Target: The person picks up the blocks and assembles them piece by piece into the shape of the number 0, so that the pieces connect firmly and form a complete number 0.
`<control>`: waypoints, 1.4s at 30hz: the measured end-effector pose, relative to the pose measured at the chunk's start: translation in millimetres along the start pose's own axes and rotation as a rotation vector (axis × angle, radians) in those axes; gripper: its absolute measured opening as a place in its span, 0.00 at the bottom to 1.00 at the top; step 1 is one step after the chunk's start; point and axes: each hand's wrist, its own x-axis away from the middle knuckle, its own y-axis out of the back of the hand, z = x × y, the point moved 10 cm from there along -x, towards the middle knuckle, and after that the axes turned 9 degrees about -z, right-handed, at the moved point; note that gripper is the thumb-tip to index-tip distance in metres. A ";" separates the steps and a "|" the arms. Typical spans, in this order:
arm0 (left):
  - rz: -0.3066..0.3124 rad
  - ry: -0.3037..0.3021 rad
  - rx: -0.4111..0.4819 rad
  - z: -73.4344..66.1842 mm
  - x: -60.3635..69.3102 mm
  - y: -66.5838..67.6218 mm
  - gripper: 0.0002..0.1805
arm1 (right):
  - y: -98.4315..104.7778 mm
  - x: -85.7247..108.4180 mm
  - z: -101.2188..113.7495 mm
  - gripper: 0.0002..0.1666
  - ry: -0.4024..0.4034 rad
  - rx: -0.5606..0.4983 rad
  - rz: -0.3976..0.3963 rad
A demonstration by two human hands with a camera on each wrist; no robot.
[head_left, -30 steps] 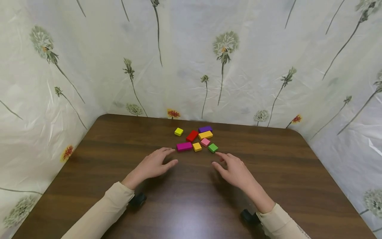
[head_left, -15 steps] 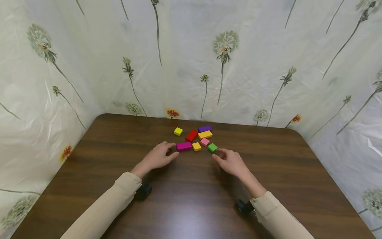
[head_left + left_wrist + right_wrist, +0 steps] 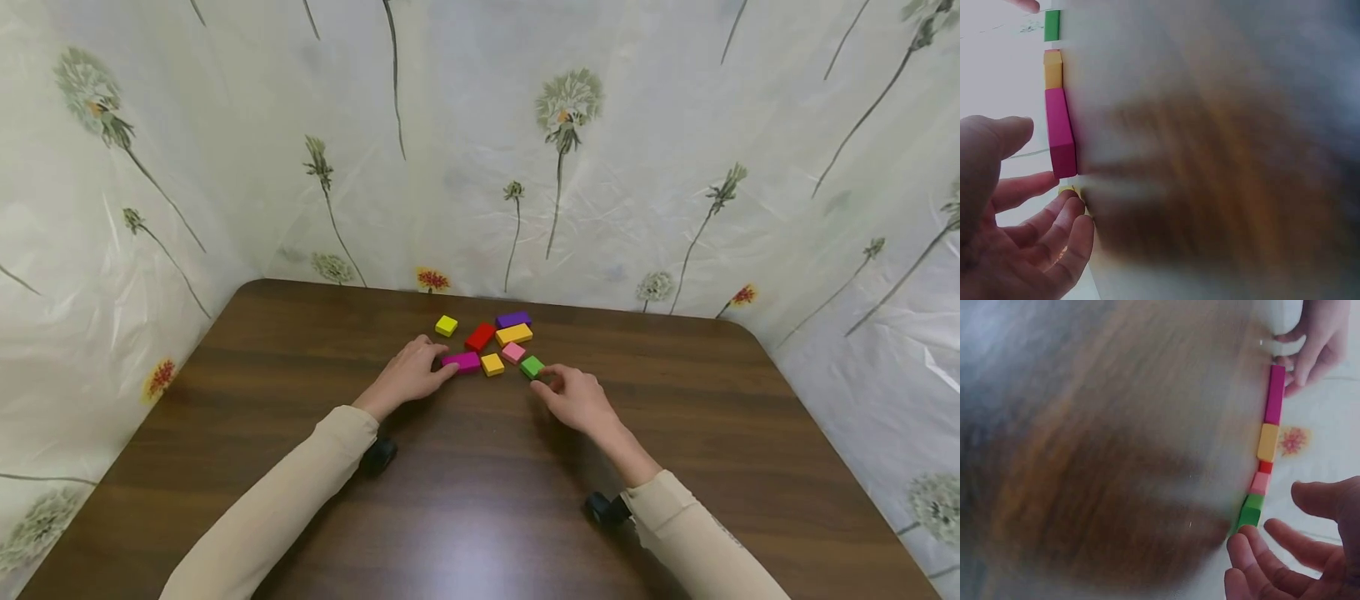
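In the head view my left hand (image 3: pixel 408 372) is at the left end of a magenta block (image 3: pixel 467 362). The left wrist view shows the thumb (image 3: pixel 1017 134) apart from that block and a fingertip at its near end; contact is unclear. My right hand (image 3: pixel 577 398) is beside a small green block (image 3: pixel 532 367), its fingers slightly bent. In the right wrist view the fingertips are close to the green block (image 3: pixel 1250 512), with the thumb (image 3: pixel 1310 495) held away. A small orange block (image 3: pixel 492 365) and a pink block (image 3: pixel 513 352) lie between the hands.
Behind these lie a red block (image 3: pixel 480 337), a longer orange block (image 3: pixel 514 333), a purple block (image 3: pixel 513 320) and a yellow block (image 3: pixel 446 326). All rest on a brown wooden table (image 3: pixel 480 475). A flower-patterned curtain (image 3: pixel 450 167) rises behind its far edge.
My left hand has moved forward and right to the magenta block. My right hand has moved slightly forward and left to the green block, its fingers bending more. The blocks keep their arrangement.
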 end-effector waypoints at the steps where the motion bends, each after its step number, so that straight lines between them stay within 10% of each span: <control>1: 0.000 0.000 -0.008 -0.7 -1.9 -0.3 0.27 | 0.5 -0.4 0.5 0.26 -0.001 0.000 -0.004; 12: -0.010 0.067 0.053 2.3 -9.2 -2.5 0.19 | 2.7 -3.5 -6.4 0.26 -0.052 -0.002 -0.006; 24: -0.068 0.143 0.300 14.8 -8.9 -0.5 0.14 | 2.2 -11.3 -18.6 0.26 -0.098 -0.036 -0.018; 42: -0.008 0.419 0.793 32.5 13.0 -13.1 0.14 | -10.0 -29.7 -25.2 0.31 -0.139 -0.025 -0.007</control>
